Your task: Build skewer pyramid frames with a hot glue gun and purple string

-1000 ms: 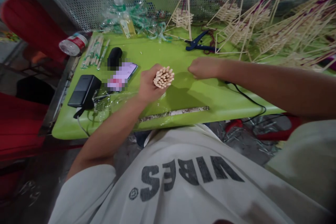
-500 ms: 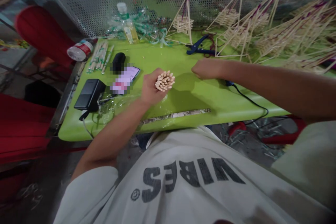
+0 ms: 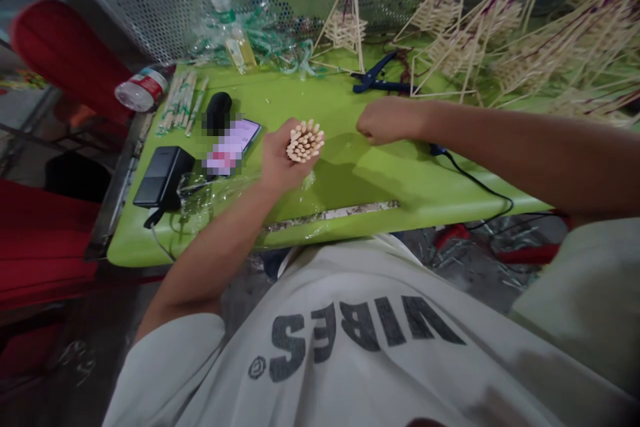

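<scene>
My left hand (image 3: 280, 157) is wrapped round a bundle of thin wooden sticks (image 3: 305, 141), whose pale ends point up toward me. To its right, my right hand (image 3: 383, 121) is closed in a fist low over the green table (image 3: 340, 183). What the right fingers hold, if anything, is hidden. Just beyond the right hand lie dark blue pliers (image 3: 377, 77). A phone (image 3: 234, 145) lies left of the left hand, close to it.
Pyramid-shaped stick frames (image 3: 345, 30) stand along the back and crowd the right. At the left are wrapped stick bundles (image 3: 177, 101), a plastic jar (image 3: 141, 89), a black box (image 3: 164, 177) and a dark cylinder (image 3: 219, 112). A bottle (image 3: 235, 40) stands among green-printed wrappers by the mesh panel.
Both hands appear slightly further left and up, and most of the table has shifted similarly with the view. The left hand keeps its grip on the sticks; the right stays closed.
</scene>
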